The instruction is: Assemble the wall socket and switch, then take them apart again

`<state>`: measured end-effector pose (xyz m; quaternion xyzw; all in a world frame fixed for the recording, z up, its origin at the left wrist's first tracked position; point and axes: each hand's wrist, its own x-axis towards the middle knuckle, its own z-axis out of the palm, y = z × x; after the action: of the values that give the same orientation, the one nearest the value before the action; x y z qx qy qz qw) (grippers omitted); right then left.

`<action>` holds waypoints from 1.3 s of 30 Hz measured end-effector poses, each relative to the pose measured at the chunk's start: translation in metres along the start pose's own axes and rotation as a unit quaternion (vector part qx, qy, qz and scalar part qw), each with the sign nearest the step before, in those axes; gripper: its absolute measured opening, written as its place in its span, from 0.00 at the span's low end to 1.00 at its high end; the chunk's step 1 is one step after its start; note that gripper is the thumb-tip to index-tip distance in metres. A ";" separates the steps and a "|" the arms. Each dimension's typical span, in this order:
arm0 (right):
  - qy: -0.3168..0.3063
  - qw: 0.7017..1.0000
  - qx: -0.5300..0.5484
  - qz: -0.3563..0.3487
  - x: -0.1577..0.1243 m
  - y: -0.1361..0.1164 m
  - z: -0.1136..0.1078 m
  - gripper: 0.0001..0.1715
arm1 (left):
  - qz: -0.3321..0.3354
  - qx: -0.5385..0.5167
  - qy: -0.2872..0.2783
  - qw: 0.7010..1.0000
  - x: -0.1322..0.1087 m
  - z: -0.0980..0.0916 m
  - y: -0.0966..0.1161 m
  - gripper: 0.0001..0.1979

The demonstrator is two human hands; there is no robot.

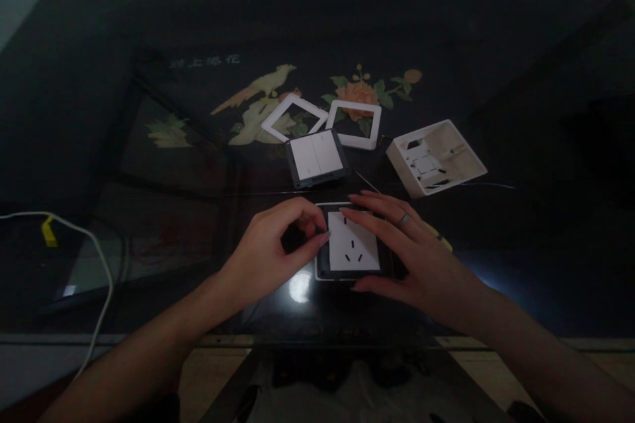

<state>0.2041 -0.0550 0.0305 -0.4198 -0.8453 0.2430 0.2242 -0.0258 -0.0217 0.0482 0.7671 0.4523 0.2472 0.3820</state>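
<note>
A white wall socket module [353, 248] with a dark surround lies on the dark glass table [149, 251] near its front edge. My left hand [270, 251] pinches the socket's left edge with curled fingers. My right hand [401, 248], a ring on one finger, lies over the socket's right side with fingers stretched across its top edge and thumb along its bottom. A yellow object [441, 238] shows partly behind my right hand; I cannot make out what it is.
Behind the socket lie a two-rocker switch module [316, 157], two white square frames [294, 117] [355, 123] and a white back box [435, 157]. A white cable [99, 258] with a yellow tag [48, 231] runs at the left. The tabletop bears a painted bird and flowers.
</note>
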 end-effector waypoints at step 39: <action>0.440 0.873 0.101 0.185 -0.015 0.007 -0.054 0.06 | 0.313 0.368 -0.204 0.851 0.075 0.087 0.078 0.06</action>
<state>0.2482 -0.0520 0.0662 -0.6072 -0.5365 0.1541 0.5654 0.1120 -0.0101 0.0630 0.9857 0.1577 0.0069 0.0583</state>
